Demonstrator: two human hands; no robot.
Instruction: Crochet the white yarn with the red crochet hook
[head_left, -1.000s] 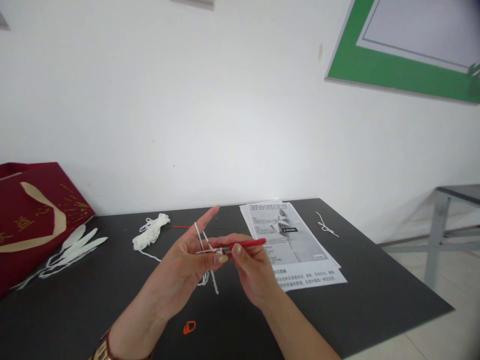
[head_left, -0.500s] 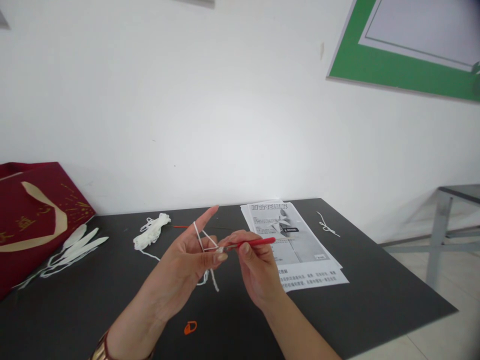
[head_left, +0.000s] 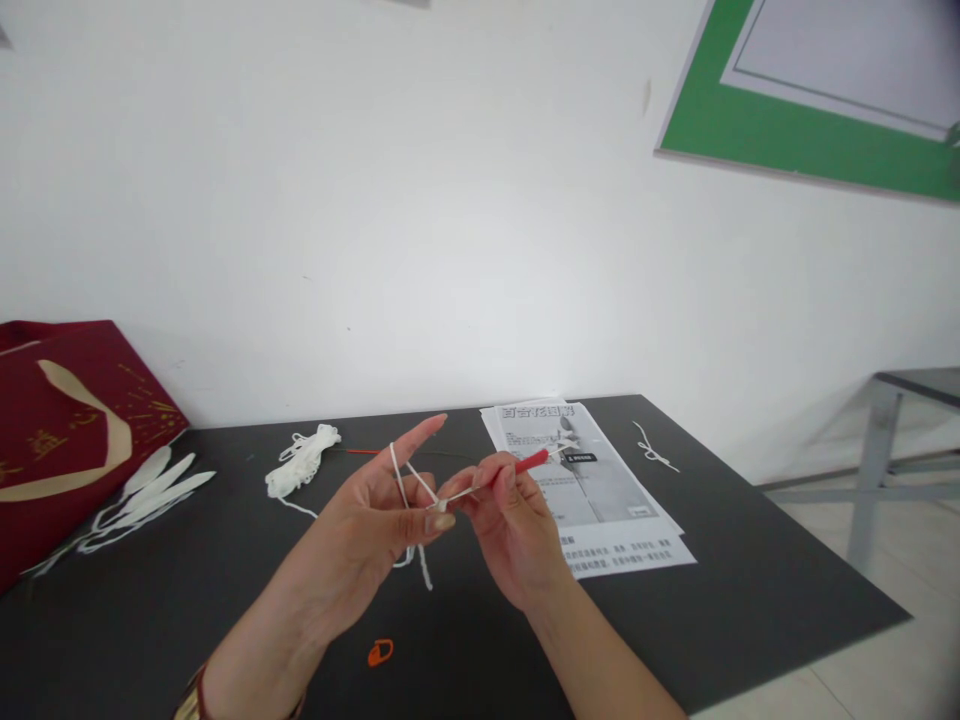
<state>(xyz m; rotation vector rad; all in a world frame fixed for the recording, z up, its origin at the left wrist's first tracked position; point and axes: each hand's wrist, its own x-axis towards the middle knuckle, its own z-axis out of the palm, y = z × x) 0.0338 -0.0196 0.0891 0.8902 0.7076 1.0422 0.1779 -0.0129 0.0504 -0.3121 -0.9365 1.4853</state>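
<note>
My left hand point(head_left: 379, 525) pinches a small piece of white crochet work point(head_left: 441, 506) between thumb and fingers. Its index finger is raised, with white yarn point(head_left: 400, 470) looped round it and running down to the stitches. A short yarn tail point(head_left: 425, 568) hangs below the thumb. In my right hand point(head_left: 517, 525) is a crochet hook point(head_left: 531, 462) with a red handle, held like a pencil. The hook's thin metal shaft points left to the stitches at my left fingertips; its tip is too small to make out.
A white yarn skein point(head_left: 302, 460) lies behind my left hand, near white crocheted petals point(head_left: 161, 495) and a dark red bag point(head_left: 67, 430). Printed sheets point(head_left: 630, 500) lie to the right, a yarn scrap point(head_left: 652, 447) beyond them. An orange stitch marker point(head_left: 381, 652) rests on the black table point(head_left: 465, 660).
The crochet hook first drew back to the right, then its handle end tilted upward. My left hand stays nearly in place, its index finger still raised with yarn.
</note>
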